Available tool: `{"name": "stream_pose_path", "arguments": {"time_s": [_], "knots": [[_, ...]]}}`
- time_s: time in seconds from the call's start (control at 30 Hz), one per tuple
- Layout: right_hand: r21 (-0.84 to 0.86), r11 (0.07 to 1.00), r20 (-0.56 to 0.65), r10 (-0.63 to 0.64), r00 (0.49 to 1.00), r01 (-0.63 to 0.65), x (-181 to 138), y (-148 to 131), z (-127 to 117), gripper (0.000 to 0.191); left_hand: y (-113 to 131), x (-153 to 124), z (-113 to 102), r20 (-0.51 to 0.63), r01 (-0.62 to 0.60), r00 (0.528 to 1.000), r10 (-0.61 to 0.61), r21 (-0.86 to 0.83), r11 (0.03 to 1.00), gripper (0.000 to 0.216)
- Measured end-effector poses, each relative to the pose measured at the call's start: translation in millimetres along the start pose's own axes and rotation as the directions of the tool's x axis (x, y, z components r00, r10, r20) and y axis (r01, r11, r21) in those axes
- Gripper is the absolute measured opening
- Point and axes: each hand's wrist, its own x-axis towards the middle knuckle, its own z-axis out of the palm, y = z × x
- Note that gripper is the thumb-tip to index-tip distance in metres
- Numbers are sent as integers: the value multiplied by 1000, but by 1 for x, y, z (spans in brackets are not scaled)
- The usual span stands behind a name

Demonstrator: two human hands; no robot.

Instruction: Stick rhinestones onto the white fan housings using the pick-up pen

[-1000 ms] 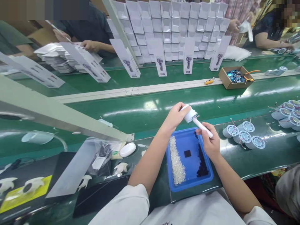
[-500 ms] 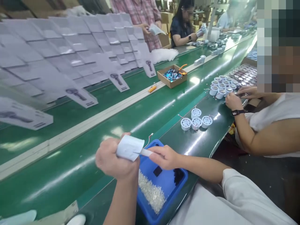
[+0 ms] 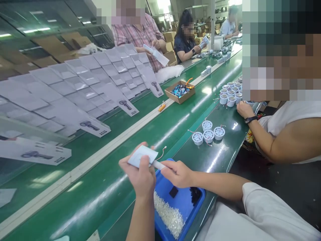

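My left hand [image 3: 140,174] is closed round a small white cylindrical part [image 3: 142,156] with thin red and white wires trailing from it. My right hand [image 3: 177,173] pinches a white stick-like tool [image 3: 158,164] whose tip is pushed into that part. Both hands hover over a blue tray [image 3: 185,204] at the bench edge. The tray holds a heap of clear pellets [image 3: 168,216], a small black square [image 3: 173,191] and a pile of dark bits [image 3: 195,195].
Three white round parts [image 3: 208,133] lie on the green bench to the right, with several more [image 3: 229,93] by a co-worker's hand [image 3: 244,109]. A cardboard box [image 3: 181,91] sits on the conveyor's white strip. Stacked white cartons [image 3: 82,83] line the far side, where other people work.
The view swung right and up along the line. My hands stayed together on the part and tool, with the tray now lower right of them.
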Motion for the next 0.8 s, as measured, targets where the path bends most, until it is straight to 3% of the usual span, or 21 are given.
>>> {"name": "stream_pose_path", "arguments": {"time_s": [0.1, 0.2, 0.27, 0.33, 0.37, 0.4, 0.43, 0.5, 0.57, 0.67, 0.73, 0.8], "knots": [[-102, 995, -3, 20, 1000, -21, 2, -4, -6, 27, 12, 12, -5, 74, 102, 992, -100, -25, 994, 54], [-161, 986, -36, 35, 999, -40, 2, -10, -9, 24, 19, 30, -35, -14, 29, 1000, -28, 81, 996, 61], [-107, 994, -125, 5, 992, -18, 0, -12, -10, 31, 17, 37, -51, -86, 25, 996, -5, 232, 972, 65], [-40, 997, -188, -74, 979, 68, -3, -14, -10, 38, 8, 38, -50, 0, 62, 997, -71, 484, 873, 67], [-21, 992, -205, -123, 971, 122, -4, -14, -10, 41, 0, 37, -42, 99, 19, 990, -98, 601, 799, 65], [-16, 985, -220, -171, 961, 171, -4, -14, -11, 43, -9, 35, -29, 234, -74, 964, -123, 686, 724, 57], [-24, 976, -238, -215, 947, 215, -5, -13, -12, 43, -19, 34, -14, 379, -183, 910, -170, 734, 654, 46], [-54, 959, -270, -281, 921, 277, -3, -11, -14, 43, -39, 34, 21, 632, -420, 712, -307, 733, 535, 36], [-61, 956, -291, -291, 911, 286, 0, -8, -17, 42, -54, 37, 50, 677, -462, 645, -353, 714, 526, 40], [-12, 975, -305, -215, 928, 222, 3, -5, -21, 43, -59, 41, 65, 681, -477, 667, -303, 702, 529, 52], [15, 983, -308, -167, 937, 181, 3, -7, -22, 44, -49, 44, 50, 665, -466, 703, -252, 698, 544, 49], [26, 988, -297, -136, 945, 151, 2, -10, -23, 44, -31, 47, 20, 622, -422, 739, -260, 728, 541, 41]]}}
